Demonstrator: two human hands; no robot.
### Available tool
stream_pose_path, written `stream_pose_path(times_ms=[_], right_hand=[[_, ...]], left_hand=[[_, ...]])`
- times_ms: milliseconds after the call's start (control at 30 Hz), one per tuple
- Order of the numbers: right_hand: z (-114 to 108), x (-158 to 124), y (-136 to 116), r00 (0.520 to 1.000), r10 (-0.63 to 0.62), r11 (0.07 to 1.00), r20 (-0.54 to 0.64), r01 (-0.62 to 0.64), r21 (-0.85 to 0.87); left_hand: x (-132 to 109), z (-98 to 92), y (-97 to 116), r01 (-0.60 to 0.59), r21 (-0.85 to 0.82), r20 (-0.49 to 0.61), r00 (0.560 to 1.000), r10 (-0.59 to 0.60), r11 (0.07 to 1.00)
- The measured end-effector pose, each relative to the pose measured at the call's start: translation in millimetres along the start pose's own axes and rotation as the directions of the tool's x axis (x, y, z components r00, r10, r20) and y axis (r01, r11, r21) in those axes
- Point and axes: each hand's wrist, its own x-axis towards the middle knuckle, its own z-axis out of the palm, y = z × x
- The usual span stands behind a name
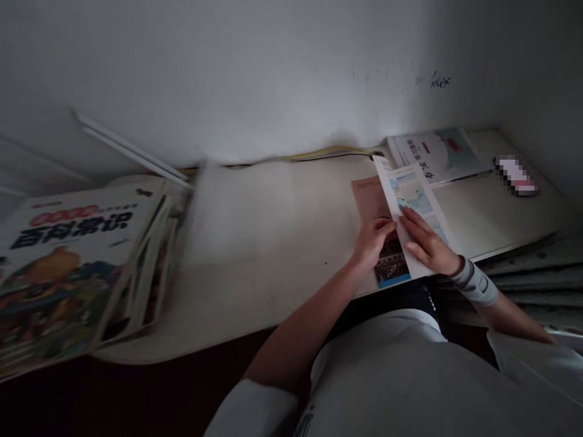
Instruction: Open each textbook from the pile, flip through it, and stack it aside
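Note:
A thin open book (389, 182) lies at the front edge of the table. Its reddish-brown left side carries a dark picture with a blue strip at the bottom, and the white right page shows a coloured map. Near the fold, my left hand (371, 243) has thumb and fingers pinched together at the book's page edge. Lying across the map page is my right hand (428, 243), fingers stretched out and nothing gripped. A grey band is wrapped round my right wrist.
Another book (432, 152) lies behind by the wall, with a pixelated phone-like object (517, 175) to its right. Large picture books (77, 243) are stacked at the left end of the pale table (264, 243). A yellow cord (328, 150) runs along the wall.

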Motion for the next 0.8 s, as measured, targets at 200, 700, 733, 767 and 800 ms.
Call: stream_pose_path(times_ms=[200,700,733,767,800], right_hand=[[-7.2,-1.0,-4.4,0.997,0.064,0.995,-0.046,-0.067,-0.076],[-32.0,88.3,-8.2,0.969,-0.04,0.963,0.244,0.102,-0.249],[-16.3,99.8,-3.4,0.961,-0.043,0.96,0.273,0.115,-0.254],[-1.1,110.1,0.7,0.955,-0.043,0.957,0.294,0.124,-0.263],[12.8,118.9,3.7,0.949,-0.043,0.953,0.313,0.133,-0.273]], left_hand=[[2.7,5.4,-2.6,-0.025,-0.04,-0.023,0.999,0.024,0.999],[-31.4,-52.6,33.6,-0.094,0.789,-0.051,0.975,0.217,0.607],[-37.1,-58.9,37.6,-0.062,0.886,-0.055,0.97,0.236,0.459],[-42.3,-64.6,40.6,-0.025,0.949,-0.061,0.963,0.262,0.313],[-46.7,-69.8,42.3,0.013,0.984,-0.066,0.954,0.292,0.18]])
